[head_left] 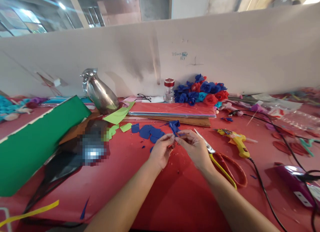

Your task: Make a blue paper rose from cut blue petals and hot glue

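Note:
In front of me, both hands meet at a small dark blue paper flower. My left hand pinches its base between thumb and fingers. From the other side my right hand closes on the same base, its fingertips almost touching the left ones. My fingers hide the lower part of the flower. Left of it lie cut blue paper petals and light green paper pieces. Close by my right hand are open scissors with red and yellow handles. Beyond them rests a yellow glue gun with a black cord.
Behind my hands lies a stack of coloured sheets. Finished blue and red flowers, a red-lidded jar and a steel jug stand along the white partition. A green board leans at left; a purple device lies at right.

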The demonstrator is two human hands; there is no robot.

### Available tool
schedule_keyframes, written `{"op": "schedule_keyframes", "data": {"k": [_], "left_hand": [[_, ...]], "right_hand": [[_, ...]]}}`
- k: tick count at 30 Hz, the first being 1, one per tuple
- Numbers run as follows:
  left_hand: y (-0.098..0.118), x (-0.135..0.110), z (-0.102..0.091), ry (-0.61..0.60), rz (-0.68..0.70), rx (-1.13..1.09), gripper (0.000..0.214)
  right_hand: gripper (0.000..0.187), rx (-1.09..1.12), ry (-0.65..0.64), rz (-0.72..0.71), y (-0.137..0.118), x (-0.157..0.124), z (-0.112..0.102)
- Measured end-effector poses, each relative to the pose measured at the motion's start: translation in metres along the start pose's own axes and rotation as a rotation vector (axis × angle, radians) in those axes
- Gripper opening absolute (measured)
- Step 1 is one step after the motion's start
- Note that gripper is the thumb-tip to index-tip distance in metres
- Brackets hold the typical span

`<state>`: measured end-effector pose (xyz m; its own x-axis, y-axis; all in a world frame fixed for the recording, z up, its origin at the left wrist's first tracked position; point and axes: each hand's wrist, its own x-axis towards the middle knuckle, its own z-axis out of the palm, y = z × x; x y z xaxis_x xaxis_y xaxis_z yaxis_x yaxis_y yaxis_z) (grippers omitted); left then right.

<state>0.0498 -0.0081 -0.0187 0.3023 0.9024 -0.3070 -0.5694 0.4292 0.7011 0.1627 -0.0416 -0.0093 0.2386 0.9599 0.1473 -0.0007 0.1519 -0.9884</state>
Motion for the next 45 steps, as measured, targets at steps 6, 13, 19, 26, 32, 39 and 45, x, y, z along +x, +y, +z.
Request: {"op": "schedule_keyframes", "data": {"k": [6, 13, 19, 26, 32, 39, 45], "left_hand": [[0.008, -0.002, 0.001, -0.009, 0.063, 0.054, 0.020], [0.022, -0.004, 0.002, 0.101, 0.298, 0.369, 0.022], [0.023, -0.003, 0.002, 0.150, 0.344, 0.412, 0.010], [0.026, -0.002, 0.000, 0.157, 0.179, 0.304, 0.012], [0.025, -0.002, 0.001, 0.156, 0.357, 0.439, 0.013], [0.023, 0.000, -0.002, 0.117, 0.145, 0.190, 0.011], [0.024, 0.000, 0.001, 0.076, -0.044, -0.018, 0.010]], "right_hand": [[0.017, -0.097, 0.062, -0.081, 0.003, -0.004, 0.003], [0.023, -0.316, 0.054, -0.123, 0.006, -0.007, 0.003], [0.021, -0.342, 0.050, -0.130, 0.012, -0.005, 0.002], [0.022, -0.281, 0.059, -0.078, 0.014, -0.005, 0.003], [0.020, -0.375, 0.038, -0.165, 0.014, -0.005, 0.003], [0.022, -0.279, 0.038, -0.037, 0.016, -0.004, 0.004], [0.025, -0.169, 0.005, 0.036, 0.015, -0.003, 0.005]]}}
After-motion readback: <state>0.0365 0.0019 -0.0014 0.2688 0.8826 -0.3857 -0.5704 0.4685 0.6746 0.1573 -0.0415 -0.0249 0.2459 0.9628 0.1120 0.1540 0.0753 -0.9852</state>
